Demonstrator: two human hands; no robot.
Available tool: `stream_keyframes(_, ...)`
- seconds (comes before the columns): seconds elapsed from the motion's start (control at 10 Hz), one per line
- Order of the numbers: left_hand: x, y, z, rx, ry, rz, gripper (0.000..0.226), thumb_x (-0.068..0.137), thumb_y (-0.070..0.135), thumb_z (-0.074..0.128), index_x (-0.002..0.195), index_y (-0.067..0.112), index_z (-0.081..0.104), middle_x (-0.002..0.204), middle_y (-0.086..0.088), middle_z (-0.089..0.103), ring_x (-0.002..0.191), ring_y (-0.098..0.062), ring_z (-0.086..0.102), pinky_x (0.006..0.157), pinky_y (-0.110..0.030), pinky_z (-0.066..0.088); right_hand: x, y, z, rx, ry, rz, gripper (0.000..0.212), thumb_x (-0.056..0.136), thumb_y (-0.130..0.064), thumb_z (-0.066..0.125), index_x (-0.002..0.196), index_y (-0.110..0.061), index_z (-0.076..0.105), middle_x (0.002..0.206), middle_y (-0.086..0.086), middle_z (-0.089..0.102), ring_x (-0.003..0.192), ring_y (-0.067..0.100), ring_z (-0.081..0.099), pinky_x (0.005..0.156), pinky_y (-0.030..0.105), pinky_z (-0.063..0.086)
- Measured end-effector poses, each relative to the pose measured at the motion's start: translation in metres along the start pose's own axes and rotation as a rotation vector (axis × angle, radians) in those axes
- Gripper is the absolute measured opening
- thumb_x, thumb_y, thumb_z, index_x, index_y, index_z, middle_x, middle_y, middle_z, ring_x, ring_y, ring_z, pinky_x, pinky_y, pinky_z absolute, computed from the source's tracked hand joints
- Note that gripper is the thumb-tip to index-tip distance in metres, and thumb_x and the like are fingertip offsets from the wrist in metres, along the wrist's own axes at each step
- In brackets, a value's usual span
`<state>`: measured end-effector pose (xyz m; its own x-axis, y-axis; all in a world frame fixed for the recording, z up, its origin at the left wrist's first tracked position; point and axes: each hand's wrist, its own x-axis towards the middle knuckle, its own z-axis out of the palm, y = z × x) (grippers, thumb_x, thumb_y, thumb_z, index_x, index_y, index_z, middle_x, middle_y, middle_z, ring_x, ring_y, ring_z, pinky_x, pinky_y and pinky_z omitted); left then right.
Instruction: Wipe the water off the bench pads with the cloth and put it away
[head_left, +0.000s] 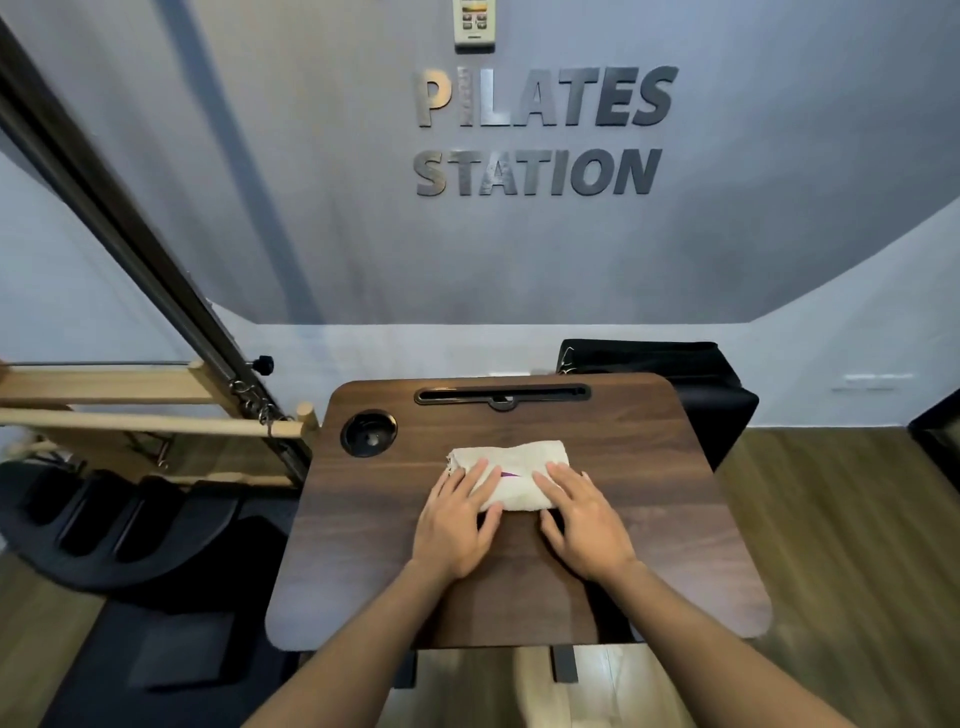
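Observation:
A folded cream cloth (511, 470) with a small purple mark lies in the middle of a dark wooden table (649, 519). My left hand (457, 525) rests flat on the cloth's left near corner, fingers spread. My right hand (584, 519) lies flat on its right near corner, fingers spread too. Neither hand grips the cloth; both press on top of it. Black bench pads (119, 519) of a Pilates machine sit low at the left, beside the table.
The table has a round cup hole (369, 432) at its far left and a long slot (501, 395) along its far edge. A wood-and-metal Pilates frame (156, 400) stands at the left. A black bag or box (675, 374) sits behind the table against the wall.

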<state>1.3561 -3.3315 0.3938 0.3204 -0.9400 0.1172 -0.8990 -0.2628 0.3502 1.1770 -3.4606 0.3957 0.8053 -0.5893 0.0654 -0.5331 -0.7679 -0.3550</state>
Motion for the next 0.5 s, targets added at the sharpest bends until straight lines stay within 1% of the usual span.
stream_keyframes(0.1, 0.004, 0.0, -0.002, 0.03, -0.075, -0.041, 0.052, 0.107, 0.045, 0.035, 0.156, 0.03, 0.035, 0.165, 0.007, 0.029, 0.152, -0.013, 0.027, 0.127, -0.029, 0.004, 0.003, 0.001, -0.002, -0.053, -0.056, 0.02, 0.057, 0.098, -0.04, 0.048, 0.152, -0.024, 0.039, 0.159, 0.003, 0.036, 0.15, 0.018, 0.025, 0.126, 0.039, 0.014)
stream_keyframes(0.2, 0.006, 0.001, -0.007, 0.1, -0.16, -0.049, 0.055, 0.107, 0.048, 0.028, 0.159, 0.033, 0.026, 0.167, 0.009, 0.021, 0.153, -0.014, 0.021, 0.127, -0.032, 0.005, 0.007, -0.004, -0.01, -0.115, -0.147, 0.043, 0.059, 0.1, -0.047, 0.042, 0.154, -0.026, 0.033, 0.162, 0.002, 0.03, 0.151, 0.016, 0.02, 0.125, 0.038, 0.012)
stream_keyframes(0.3, 0.011, 0.004, -0.011, 0.146, -0.186, -0.066, 0.056, 0.105, 0.049, 0.03, 0.159, 0.034, 0.026, 0.167, 0.008, 0.023, 0.151, -0.018, 0.024, 0.125, -0.037, 0.011, 0.015, -0.008, -0.017, -0.16, -0.206, 0.066, 0.06, 0.099, -0.051, 0.039, 0.154, -0.025, 0.033, 0.161, 0.004, 0.029, 0.15, 0.018, 0.022, 0.124, 0.038, 0.015)
stream_keyframes(0.4, 0.01, 0.01, -0.018, 0.21, -0.175, -0.061, 0.058, 0.102, 0.051, 0.034, 0.157, 0.033, 0.03, 0.165, 0.006, 0.027, 0.149, -0.023, 0.027, 0.123, -0.041, 0.015, 0.014, -0.017, -0.029, -0.203, -0.21, 0.069, 0.061, 0.099, -0.052, 0.039, 0.153, -0.024, 0.033, 0.16, 0.008, 0.03, 0.149, 0.021, 0.024, 0.123, 0.039, 0.018)
stream_keyframes(0.5, 0.001, 0.018, -0.02, 0.251, -0.155, -0.07, 0.065, 0.098, 0.055, 0.039, 0.158, 0.033, 0.026, 0.167, 0.001, 0.023, 0.151, -0.025, 0.022, 0.123, -0.043, 0.015, -0.005, -0.025, -0.034, -0.216, -0.155, 0.107, 0.061, 0.098, -0.052, 0.041, 0.151, -0.024, 0.033, 0.158, 0.008, 0.032, 0.147, 0.025, 0.027, 0.118, 0.04, 0.027)
